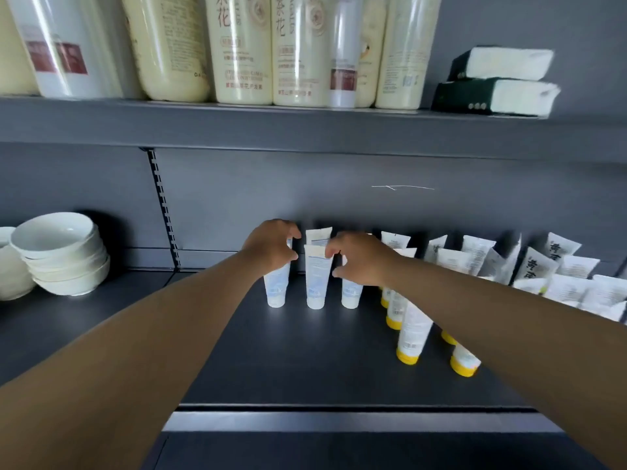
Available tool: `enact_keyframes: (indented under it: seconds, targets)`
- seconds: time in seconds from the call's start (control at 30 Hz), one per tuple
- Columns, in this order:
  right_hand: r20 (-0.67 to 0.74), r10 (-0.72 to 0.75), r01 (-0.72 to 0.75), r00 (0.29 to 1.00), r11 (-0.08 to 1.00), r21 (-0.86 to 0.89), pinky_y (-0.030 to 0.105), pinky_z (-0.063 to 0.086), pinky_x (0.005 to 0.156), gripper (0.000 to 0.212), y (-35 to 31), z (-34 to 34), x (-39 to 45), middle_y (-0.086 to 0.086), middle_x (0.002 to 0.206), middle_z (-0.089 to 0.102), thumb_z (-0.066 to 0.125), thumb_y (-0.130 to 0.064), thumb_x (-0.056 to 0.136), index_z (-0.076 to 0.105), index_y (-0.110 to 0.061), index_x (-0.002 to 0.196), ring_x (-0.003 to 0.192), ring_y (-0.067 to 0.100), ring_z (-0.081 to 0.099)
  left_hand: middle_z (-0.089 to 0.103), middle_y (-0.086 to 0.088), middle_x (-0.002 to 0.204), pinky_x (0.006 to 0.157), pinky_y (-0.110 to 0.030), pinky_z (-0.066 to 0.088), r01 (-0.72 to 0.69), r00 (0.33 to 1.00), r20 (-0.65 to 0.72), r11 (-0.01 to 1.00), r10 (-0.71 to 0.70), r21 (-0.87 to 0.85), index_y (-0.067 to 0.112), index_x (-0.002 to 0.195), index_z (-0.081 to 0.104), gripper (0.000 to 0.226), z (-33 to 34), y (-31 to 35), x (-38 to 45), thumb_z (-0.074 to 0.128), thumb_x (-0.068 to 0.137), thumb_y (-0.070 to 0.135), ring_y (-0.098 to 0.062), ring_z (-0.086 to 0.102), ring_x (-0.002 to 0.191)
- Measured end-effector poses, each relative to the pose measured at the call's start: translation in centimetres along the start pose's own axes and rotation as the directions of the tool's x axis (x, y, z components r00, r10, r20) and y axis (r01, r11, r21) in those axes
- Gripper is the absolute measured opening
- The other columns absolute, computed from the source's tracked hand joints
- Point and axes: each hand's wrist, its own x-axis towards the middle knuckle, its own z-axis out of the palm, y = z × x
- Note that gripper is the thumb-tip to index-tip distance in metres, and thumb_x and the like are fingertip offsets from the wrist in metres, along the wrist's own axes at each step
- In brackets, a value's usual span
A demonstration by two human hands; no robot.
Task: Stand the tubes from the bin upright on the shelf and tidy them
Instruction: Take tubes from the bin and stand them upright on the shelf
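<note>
Your hands hide the tops of the outer white-capped tubes, and the print on every tube is too blurred to read. Your left hand [271, 247] curls its fingers round the left tube [277, 283]. Your right hand [363, 261] seems to pinch the right tube [351, 293], thumb near the middle tube [317, 279]. All three stand cap-down on the shelf [305, 351]; yellow-capped tubes [412, 334] line up toward four o'clock.
</note>
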Motion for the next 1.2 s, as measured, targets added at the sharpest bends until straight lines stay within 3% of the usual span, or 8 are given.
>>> enact_keyframes:
  seconds: [0.13, 0.3, 0.4, 0.53, 0.63, 0.8, 0.9, 1.2]
  targets:
    - [0.013, -0.019, 0.019, 1.000, 1.000, -0.021, 0.026, 0.041, 0.087, 0.034, 0.7, -1.4, -5.3, 0.000, 0.121, 0.056, 0.061, -0.014, 0.084, 0.059, -0.018, 0.118, 0.111, 0.019, 0.052, 0.056, 0.001, 0.126, 0.090, -0.029, 0.042, -0.017, 0.999, 0.040, 0.996, 0.014, 0.091, 0.019, 0.123, 0.058, 0.039, 0.1, 3.8, -4.2, 0.062, 0.084, 0.015, -0.020, 0.051, 0.116]
    - [0.011, -0.065, 0.065, 0.998, 0.997, -0.040, 0.031, 0.044, 0.093, 0.036, 2.9, -2.8, -13.7, 0.000, 0.121, 0.056, 0.063, -0.016, 0.084, 0.059, -0.020, 0.119, 0.112, 0.021, 0.052, 0.052, 0.004, 0.132, 0.092, -0.027, 0.042, 0.068, 0.995, 0.064, 0.996, -0.071, 0.051, 0.023, 0.126, 0.055, 0.043, 1.4, 9.0, -11.2, 0.064, 0.084, 0.016, -0.018, 0.050, 0.118]
    - [0.029, -0.111, 0.112, 0.993, 0.992, -0.056, 0.026, 0.040, 0.086, 0.034, 4.6, -2.9, -20.5, -0.001, 0.120, 0.055, 0.061, -0.014, 0.085, 0.059, -0.018, 0.119, 0.110, 0.021, 0.052, 0.053, 0.001, 0.131, 0.096, -0.030, 0.043, 0.066, 0.994, 0.087, 0.996, -0.071, 0.057, 0.019, 0.126, 0.056, 0.043, 3.6, 12.8, -16.6, 0.065, 0.084, 0.016, -0.021, 0.050, 0.119]
    - [0.201, -0.170, 0.182, 0.965, 0.982, -0.042, 0.029, 0.039, 0.085, 0.031, 6.9, -1.2, -30.5, -0.001, 0.112, 0.053, 0.061, -0.014, 0.086, 0.058, -0.018, 0.117, 0.108, 0.022, 0.050, 0.055, -0.002, 0.132, 0.103, -0.034, 0.041, 0.100, 0.981, 0.163, 0.994, -0.104, 0.031, 0.016, 0.123, 0.058, 0.041, 9.1, 17.1, -24.2, 0.067, 0.083, 0.017, -0.022, 0.050, 0.121]
    - [0.309, -0.168, 0.196, 0.936, 0.979, -0.062, 0.031, 0.038, 0.093, 0.033, 8.6, 0.9, -37.1, 0.000, 0.127, 0.050, 0.060, -0.020, 0.090, 0.054, -0.021, 0.123, 0.120, 0.022, 0.046, 0.053, 0.000, 0.132, 0.104, -0.034, 0.040, 0.083, 0.958, 0.276, 0.997, -0.078, -0.005, 0.018, 0.125, 0.057, 0.042, 13.6, 20.0, -29.7, 0.067, 0.084, 0.019, -0.020, 0.048, 0.123]
    - [0.380, -0.067, 0.077, 0.923, 0.997, -0.012, 0.030, 0.038, 0.096, 0.032, 12.0, 5.9, -46.0, -0.004, 0.126, 0.053, 0.060, -0.020, 0.088, 0.056, -0.026, 0.120, 0.122, 0.016, 0.047, 0.055, 0.002, 0.130, 0.098, -0.031, 0.041, 0.025, 0.910, 0.414, 0.998, -0.002, -0.049, 0.020, 0.124, 0.056, 0.040, 19.9, 24.5, -35.3, 0.065, 0.085, 0.016, -0.019, 0.050, 0.121]
    - [0.436, 0.044, -0.057, 0.899, 0.998, 0.017, 0.025, 0.038, 0.086, 0.032, 13.8, 9.1, -50.5, -0.004, 0.119, 0.055, 0.060, -0.018, 0.087, 0.058, -0.023, 0.118, 0.111, 0.017, 0.053, 0.059, 0.002, 0.123, 0.093, -0.032, 0.045, 0.033, 0.884, 0.467, 0.997, 0.006, -0.076, 0.020, 0.119, 0.059, 0.036, 24.6, 26.5, -38.6, 0.066, 0.084, 0.018, -0.021, 0.055, 0.114]
    - [0.632, 0.147, -0.262, 0.761, 0.960, 0.093, 0.028, 0.042, 0.100, 0.039, 19.9, 24.0, -58.9, -0.005, 0.129, 0.052, 0.060, -0.017, 0.088, 0.053, -0.025, 0.126, 0.117, 0.016, 0.051, 0.057, -0.001, 0.122, 0.088, -0.032, 0.047, 0.076, 0.688, 0.722, 0.997, -0.065, 0.018, 0.018, 0.120, 0.055, 0.039, 43.1, 28.7, -47.0, 0.057, 0.082, 0.007, -0.021, 0.056, 0.111]
